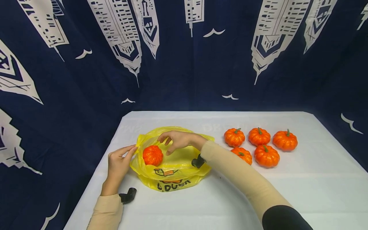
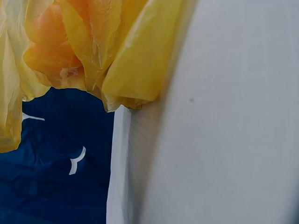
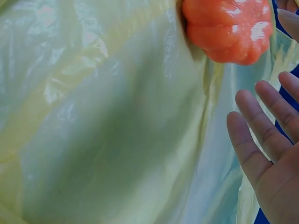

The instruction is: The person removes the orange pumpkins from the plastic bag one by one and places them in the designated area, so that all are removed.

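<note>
A yellow plastic bag (image 1: 178, 158) lies on the table with its mouth spread wide. Inside, at its left side, sits a small orange pumpkin (image 1: 152, 155), seen close up as the glossy ribbed pumpkin (image 3: 229, 28) in the right wrist view. My left hand (image 1: 119, 161) pinches the bag's left rim between thumb and fingers. Over the opening hangs my right hand (image 1: 181, 140), fingers spread and holding nothing, just right of the pumpkin. In the left wrist view the bag's yellow side (image 2: 140, 51) shows, with an orange shape behind the film; the left hand is hidden there.
Several more orange pumpkins with green stems, such as the front one (image 1: 266, 156), stand in a group right of the bag. The right forearm partly covers one. A white cloth (image 1: 316, 188) covers the table; a dark blue curtain (image 1: 189, 73) hangs behind and at the sides.
</note>
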`<action>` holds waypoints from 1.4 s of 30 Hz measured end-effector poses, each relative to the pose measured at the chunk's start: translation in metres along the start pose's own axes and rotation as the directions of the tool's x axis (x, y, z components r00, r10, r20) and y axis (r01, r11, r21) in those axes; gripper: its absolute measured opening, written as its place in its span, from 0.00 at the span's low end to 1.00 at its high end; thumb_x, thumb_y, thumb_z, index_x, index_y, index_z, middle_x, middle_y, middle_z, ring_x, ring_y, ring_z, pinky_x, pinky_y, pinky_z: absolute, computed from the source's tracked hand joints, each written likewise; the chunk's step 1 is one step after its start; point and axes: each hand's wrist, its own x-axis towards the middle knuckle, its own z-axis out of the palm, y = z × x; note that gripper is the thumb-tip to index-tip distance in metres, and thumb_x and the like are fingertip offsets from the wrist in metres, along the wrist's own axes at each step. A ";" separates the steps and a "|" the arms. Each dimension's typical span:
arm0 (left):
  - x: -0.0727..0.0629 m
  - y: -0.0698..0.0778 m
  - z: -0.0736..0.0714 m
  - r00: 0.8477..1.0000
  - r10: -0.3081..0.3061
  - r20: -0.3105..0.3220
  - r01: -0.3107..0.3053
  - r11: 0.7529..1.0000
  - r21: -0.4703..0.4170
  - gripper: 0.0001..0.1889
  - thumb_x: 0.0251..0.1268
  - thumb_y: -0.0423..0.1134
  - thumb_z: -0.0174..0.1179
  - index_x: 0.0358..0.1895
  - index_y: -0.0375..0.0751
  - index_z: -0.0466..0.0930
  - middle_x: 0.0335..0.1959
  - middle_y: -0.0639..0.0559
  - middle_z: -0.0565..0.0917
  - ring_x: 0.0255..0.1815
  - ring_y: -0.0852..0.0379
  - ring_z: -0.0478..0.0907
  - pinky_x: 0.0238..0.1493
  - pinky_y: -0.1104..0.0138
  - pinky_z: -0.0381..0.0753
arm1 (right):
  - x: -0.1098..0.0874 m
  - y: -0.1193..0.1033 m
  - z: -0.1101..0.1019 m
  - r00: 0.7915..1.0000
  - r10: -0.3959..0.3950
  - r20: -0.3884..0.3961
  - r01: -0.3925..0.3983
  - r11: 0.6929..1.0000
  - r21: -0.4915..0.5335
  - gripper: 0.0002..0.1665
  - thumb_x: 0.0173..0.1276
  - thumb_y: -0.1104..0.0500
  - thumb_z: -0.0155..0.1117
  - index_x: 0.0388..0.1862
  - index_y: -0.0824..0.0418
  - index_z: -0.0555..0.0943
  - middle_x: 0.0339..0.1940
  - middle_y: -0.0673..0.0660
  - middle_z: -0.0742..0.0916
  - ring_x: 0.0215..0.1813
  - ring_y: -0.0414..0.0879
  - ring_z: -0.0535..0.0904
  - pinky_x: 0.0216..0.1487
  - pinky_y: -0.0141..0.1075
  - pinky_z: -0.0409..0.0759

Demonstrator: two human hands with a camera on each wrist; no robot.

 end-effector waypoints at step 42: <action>0.000 0.002 -0.001 1.000 -0.017 0.024 0.017 1.000 -0.013 0.07 0.51 0.23 0.73 0.36 0.31 0.90 0.34 0.38 0.90 0.40 0.61 0.88 0.47 0.86 0.77 | 0.031 -0.002 0.032 0.999 -0.039 -0.028 0.037 0.997 -0.067 0.44 0.55 0.61 0.80 0.70 0.54 0.70 0.69 0.55 0.75 0.64 0.47 0.72 0.67 0.38 0.74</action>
